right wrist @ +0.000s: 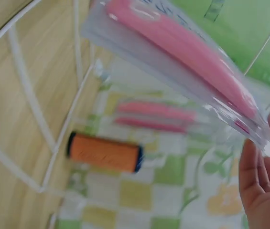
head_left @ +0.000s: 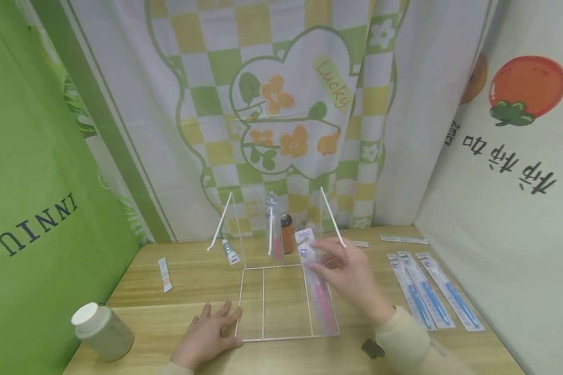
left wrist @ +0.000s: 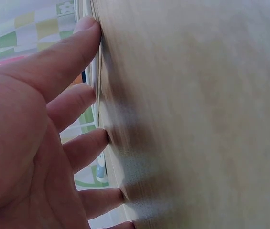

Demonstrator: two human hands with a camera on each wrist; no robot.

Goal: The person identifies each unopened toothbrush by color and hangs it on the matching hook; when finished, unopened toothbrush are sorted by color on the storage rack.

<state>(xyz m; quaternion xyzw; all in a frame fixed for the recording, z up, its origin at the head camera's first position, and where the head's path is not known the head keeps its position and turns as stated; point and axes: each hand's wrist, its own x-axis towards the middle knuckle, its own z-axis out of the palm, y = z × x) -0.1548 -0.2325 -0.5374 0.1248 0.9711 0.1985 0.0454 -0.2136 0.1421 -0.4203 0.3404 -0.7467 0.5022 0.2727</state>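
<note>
A clear acrylic rack [head_left: 262, 336] with white edges and several slots stands on the wooden table [head_left: 192, 281]. My left hand [head_left: 218, 315] lies flat on the table at the rack's front left corner, fingers [left wrist: 72, 52] straight against the wood and the rack's edge. My right hand [head_left: 321, 258] pinches the top end of a pink toothbrush in a clear pack [head_left: 320, 297], which slants down into the rack's rightmost slot. In the right wrist view the pack [right wrist: 182, 52] crosses above the rack's white frame [right wrist: 25, 86]. A second pink toothbrush pack [head_left: 274, 237] stands in the rack's back.
An orange bottle [head_left: 287, 235] and a small tube [head_left: 230, 251] stand behind the rack. Three blue toothbrush packs [head_left: 424, 294] lie to the right, a white-lidded jar [head_left: 100, 330] at the front left, a paper strip [head_left: 165, 274] left of the rack. Curtains close in behind.
</note>
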